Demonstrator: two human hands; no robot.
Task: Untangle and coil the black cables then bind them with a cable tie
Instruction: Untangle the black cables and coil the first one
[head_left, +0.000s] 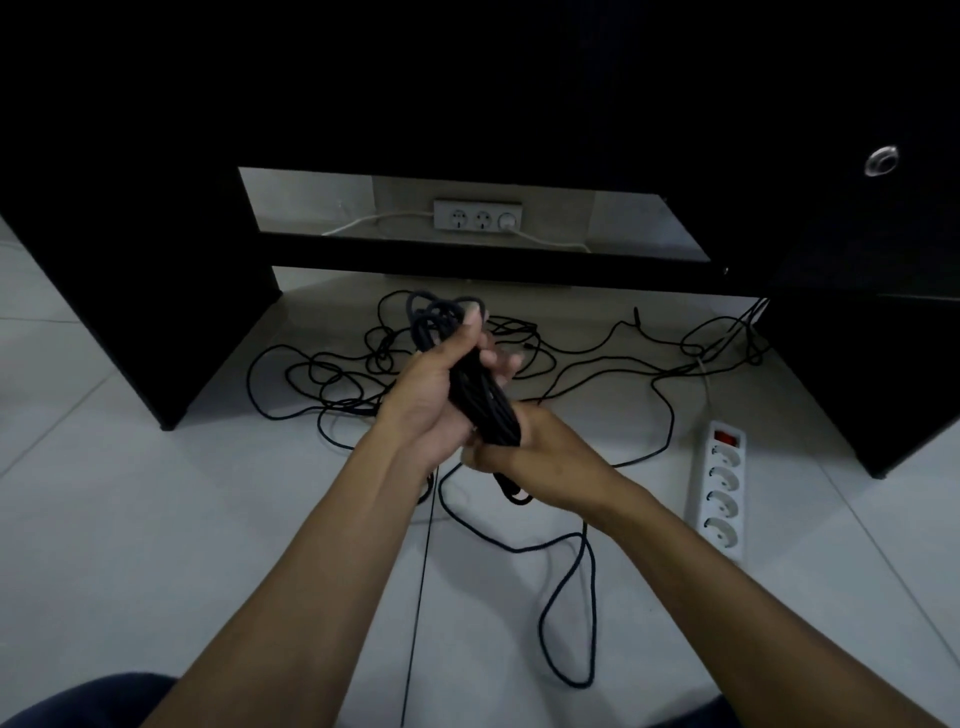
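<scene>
from the head camera, looking down at the floor: both hands meet in the middle over a coiled bundle of black cable (480, 400). the left hand (436, 395) wraps round the upper part of the bundle, thumb up along its side, fingers curled round the far side. the right hand (530, 449) grips the lower end of the same bundle, fingers closed about it, and a short loop of cable pokes out just below that hand. the top loops of the bundle stick up above the left thumb.

beyond the hands, the rest of the loose black cables (363, 364) lies tangled on the pale tiled floor (156, 519), sprawling under the black desk (156, 312) and running off to the right towards its leg. one long strand trails down from the hands and loops on the floor near the person's knees.

a white power strip (722, 488) with a red switch lies on the floor to the right, apart from the hands. a wall socket panel (478, 215) with a white lead shows behind the desk.
</scene>
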